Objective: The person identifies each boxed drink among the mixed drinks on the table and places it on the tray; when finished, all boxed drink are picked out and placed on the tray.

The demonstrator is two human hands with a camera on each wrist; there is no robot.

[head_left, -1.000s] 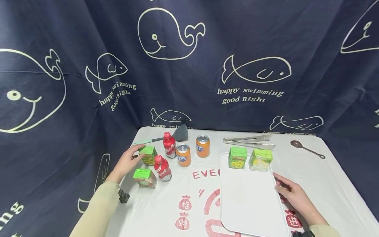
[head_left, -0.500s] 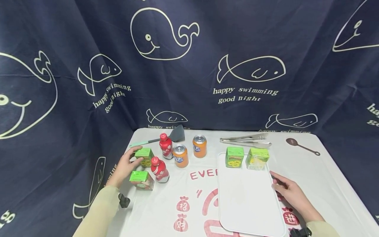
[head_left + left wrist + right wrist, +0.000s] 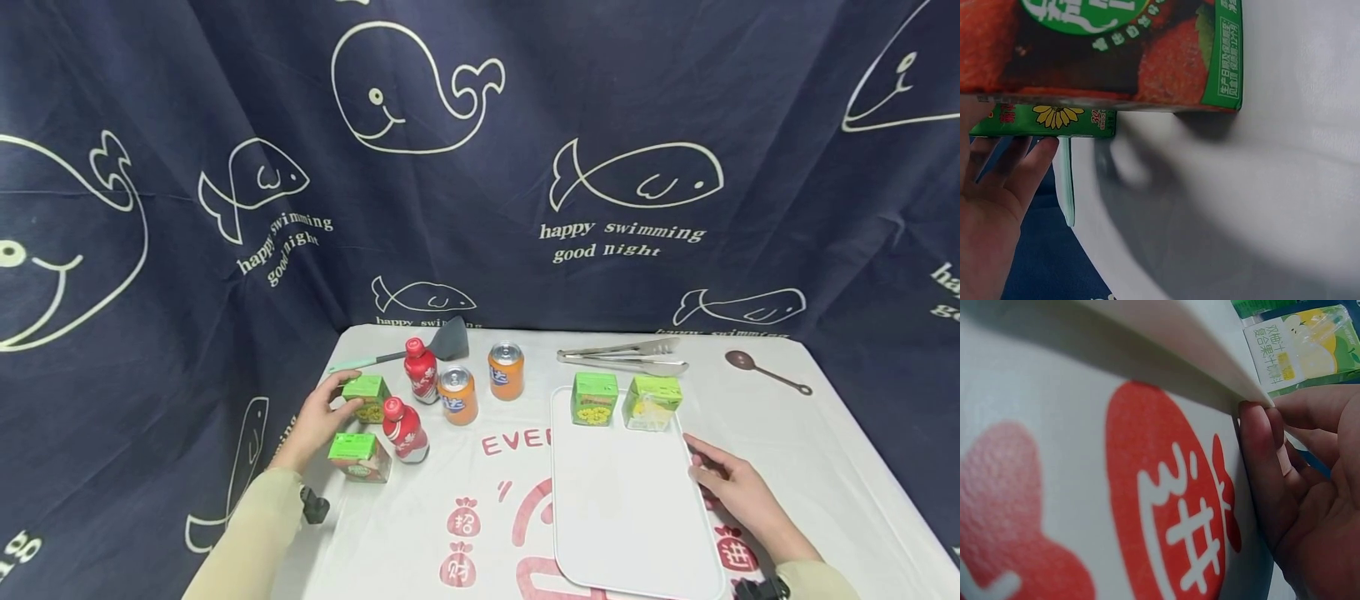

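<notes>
On the left, my left hand (image 3: 318, 422) has its fingers and thumb around a green juice box (image 3: 367, 399); the left wrist view shows fingers (image 3: 1030, 167) against that box (image 3: 1054, 122). A strawberry-pictured box (image 3: 360, 458) stands just nearer, large in the left wrist view (image 3: 1147, 62). My right hand (image 3: 742, 493) pinches the right edge of a white tray (image 3: 633, 508), thumb and fingers at its rim in the right wrist view (image 3: 1310, 487). Two juice boxes, one green (image 3: 595, 400) and one yellow-green (image 3: 652, 403), stand at the tray's far end.
Two red bottles (image 3: 422, 372) (image 3: 407, 433) and two orange cans (image 3: 458, 397) (image 3: 507, 373) stand right of the left-hand boxes. Behind lie a spatula (image 3: 450, 340), metal tongs (image 3: 622, 358) and a brown spoon (image 3: 767, 372). A dark blue curtain (image 3: 465, 217) hangs beyond the table.
The head view has shifted slightly, moving everything a little left in it. My left hand has closed in around the green box; my right hand keeps its place at the tray edge.
</notes>
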